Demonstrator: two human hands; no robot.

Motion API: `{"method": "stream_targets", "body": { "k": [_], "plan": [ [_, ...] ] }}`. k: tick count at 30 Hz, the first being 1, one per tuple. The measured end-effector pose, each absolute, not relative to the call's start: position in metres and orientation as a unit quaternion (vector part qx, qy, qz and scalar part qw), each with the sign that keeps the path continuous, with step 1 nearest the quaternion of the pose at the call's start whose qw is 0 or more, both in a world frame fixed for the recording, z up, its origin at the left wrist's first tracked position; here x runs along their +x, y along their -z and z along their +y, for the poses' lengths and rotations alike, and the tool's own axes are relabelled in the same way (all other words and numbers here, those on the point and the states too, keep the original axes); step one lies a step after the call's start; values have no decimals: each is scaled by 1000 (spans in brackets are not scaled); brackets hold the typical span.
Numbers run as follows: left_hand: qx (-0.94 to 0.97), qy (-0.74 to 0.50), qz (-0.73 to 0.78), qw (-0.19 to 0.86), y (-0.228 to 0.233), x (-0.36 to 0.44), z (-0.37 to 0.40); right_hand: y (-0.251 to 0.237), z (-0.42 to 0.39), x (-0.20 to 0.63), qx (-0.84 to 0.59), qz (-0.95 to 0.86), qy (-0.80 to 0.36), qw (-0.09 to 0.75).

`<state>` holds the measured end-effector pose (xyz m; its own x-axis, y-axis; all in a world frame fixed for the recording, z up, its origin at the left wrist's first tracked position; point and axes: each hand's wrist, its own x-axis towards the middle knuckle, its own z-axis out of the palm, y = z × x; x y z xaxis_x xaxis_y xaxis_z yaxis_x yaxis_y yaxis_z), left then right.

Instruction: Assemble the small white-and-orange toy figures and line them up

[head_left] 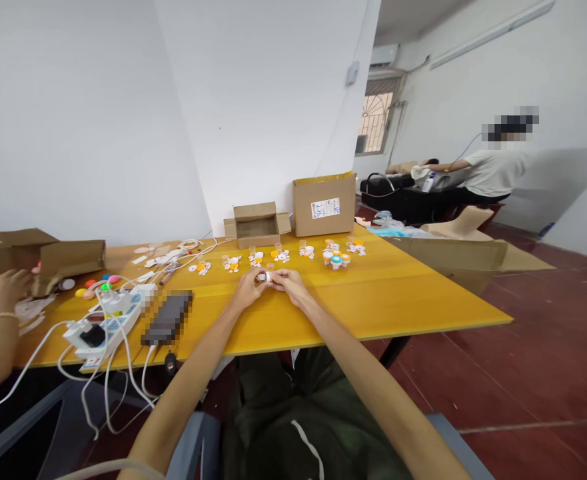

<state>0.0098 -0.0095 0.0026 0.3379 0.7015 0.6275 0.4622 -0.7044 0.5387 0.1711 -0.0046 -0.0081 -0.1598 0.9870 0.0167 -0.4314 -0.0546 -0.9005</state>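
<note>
Head view: a small white toy piece (266, 277) is pinched between the closed fingers of the left hand (250, 287) and right hand (287, 283), just above the yellow surface (373, 293), and is judged best kept steady by pressing both sides evenly.

Beyond our fingers (273, 280) we count three cardboard boxes (324, 204); left of them, one power strip (106, 320) and one phone (167, 318).
</note>
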Motion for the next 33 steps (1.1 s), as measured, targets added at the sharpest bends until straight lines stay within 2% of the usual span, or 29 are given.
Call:
{"method": "stream_targets", "body": {
  "k": [25,33],
  "plan": [
    [814,-449,357,93,0,5,-10,13,-3,170,-322,-446,-629,549],
    [794,-470,346,169,4,8,-6,10,-3,171,-344,-437,-620,554]
  ]
}}
